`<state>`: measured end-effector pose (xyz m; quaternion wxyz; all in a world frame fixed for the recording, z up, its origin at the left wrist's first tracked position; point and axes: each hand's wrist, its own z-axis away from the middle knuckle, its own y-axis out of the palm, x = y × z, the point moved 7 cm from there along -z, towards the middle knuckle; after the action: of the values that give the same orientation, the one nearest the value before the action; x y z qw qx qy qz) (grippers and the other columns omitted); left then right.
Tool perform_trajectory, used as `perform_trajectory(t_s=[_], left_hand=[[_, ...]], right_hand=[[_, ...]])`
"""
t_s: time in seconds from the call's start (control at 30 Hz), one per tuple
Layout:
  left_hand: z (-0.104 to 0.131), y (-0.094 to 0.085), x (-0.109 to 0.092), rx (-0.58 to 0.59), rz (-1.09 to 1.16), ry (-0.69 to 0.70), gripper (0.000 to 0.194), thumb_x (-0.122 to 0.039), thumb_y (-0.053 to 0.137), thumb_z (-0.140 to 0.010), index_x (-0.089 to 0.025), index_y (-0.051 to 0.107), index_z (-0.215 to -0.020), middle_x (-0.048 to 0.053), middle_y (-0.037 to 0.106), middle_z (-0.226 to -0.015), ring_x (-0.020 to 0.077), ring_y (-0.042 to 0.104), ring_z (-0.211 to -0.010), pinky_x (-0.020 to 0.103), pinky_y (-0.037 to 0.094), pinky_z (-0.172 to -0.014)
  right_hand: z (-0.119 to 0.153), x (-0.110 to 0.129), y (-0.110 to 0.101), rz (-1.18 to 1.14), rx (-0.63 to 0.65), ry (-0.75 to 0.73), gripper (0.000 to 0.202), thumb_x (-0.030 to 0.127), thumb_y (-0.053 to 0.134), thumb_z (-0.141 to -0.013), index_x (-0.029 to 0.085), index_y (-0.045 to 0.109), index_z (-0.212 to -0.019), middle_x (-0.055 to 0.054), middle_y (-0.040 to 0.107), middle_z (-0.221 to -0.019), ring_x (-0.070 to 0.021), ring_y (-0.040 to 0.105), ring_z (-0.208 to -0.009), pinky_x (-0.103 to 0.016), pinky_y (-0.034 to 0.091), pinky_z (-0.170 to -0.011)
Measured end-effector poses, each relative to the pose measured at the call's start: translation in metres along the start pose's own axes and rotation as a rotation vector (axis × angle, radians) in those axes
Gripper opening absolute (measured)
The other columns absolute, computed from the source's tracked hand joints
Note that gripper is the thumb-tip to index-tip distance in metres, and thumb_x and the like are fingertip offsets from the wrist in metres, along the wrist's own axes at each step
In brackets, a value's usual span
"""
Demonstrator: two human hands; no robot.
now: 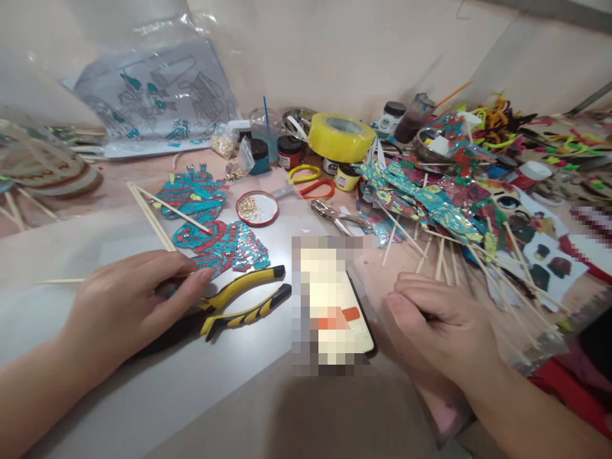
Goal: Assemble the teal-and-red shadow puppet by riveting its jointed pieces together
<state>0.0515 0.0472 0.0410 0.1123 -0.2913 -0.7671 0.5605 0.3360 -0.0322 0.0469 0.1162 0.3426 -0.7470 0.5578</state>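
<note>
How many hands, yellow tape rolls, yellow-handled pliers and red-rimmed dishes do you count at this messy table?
Hands: 2, the left hand and the right hand
Yellow tape roll: 1
Yellow-handled pliers: 1
Red-rimmed dish: 1
Total: 5

No text is legible; jar labels [347,179] are too small.

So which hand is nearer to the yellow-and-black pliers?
Left. The left hand is at the pliers, partly hiding them; the right hand is farther off, beyond the phone.
</note>
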Motion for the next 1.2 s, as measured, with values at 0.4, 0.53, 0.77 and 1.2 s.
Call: perform_trajectory(t_s=[0.4, 0.53, 0.77, 1.2], left_hand=[[0.001, 0.002, 0.003, 0.003, 0.013, -0.007, 0.038, -0.047, 0.043, -0.091, -0.024, 0.062, -0.068, -0.005, 0.061, -0.058, 0.0089, 0.055, -0.046, 0.021, 0.035, -0.046], [-0.001, 0.002, 0.001, 0.004, 0.028, -0.013, 0.038, -0.046, 0.043, -0.091, -0.024, 0.062, -0.067, -0.005, 0.062, -0.058, 0.0092, 0.055, -0.045, 0.022, 0.036, -0.046], [0.0, 0.002, 0.003, 0.015, 0.046, -0.026, 0.041, -0.048, 0.041, -0.09, -0.023, 0.061, -0.064, -0.004, 0.06, -0.056, 0.0102, 0.054, -0.045, 0.023, 0.036, -0.046], [0.002, 0.012, 0.011, 0.122, 0.106, -0.121, 0.045, -0.052, 0.038, -0.091, -0.02, 0.062, -0.069, -0.001, 0.06, -0.063, 0.0131, 0.054, -0.058, 0.024, 0.035, -0.057]], right_hand=[[0.0, 0.001, 0.005, -0.019, 0.033, -0.005, 0.04, 0.013, 0.049, -0.09, 0.02, 0.028, -0.057, 0.005, 0.025, -0.054, -0.0094, 0.034, -0.049, -0.029, 0.025, -0.05], [-0.001, 0.001, 0.004, -0.025, 0.041, -0.005, 0.04, 0.013, 0.049, -0.09, 0.02, 0.03, -0.056, 0.005, 0.025, -0.054, -0.0093, 0.033, -0.049, -0.028, 0.025, -0.049], [0.01, 0.03, 0.019, -0.048, 0.281, -0.361, 0.03, 0.041, 0.06, -0.088, 0.03, 0.065, -0.116, -0.009, 0.051, -0.125, -0.0256, 0.047, -0.119, -0.043, 0.04, -0.097], [0.034, 0.049, 0.033, 0.373, 0.396, -0.465, 0.037, 0.056, 0.058, -0.084, 0.02, 0.065, -0.077, -0.007, 0.04, -0.151, -0.0316, 0.022, -0.144, -0.054, 0.006, -0.12]])
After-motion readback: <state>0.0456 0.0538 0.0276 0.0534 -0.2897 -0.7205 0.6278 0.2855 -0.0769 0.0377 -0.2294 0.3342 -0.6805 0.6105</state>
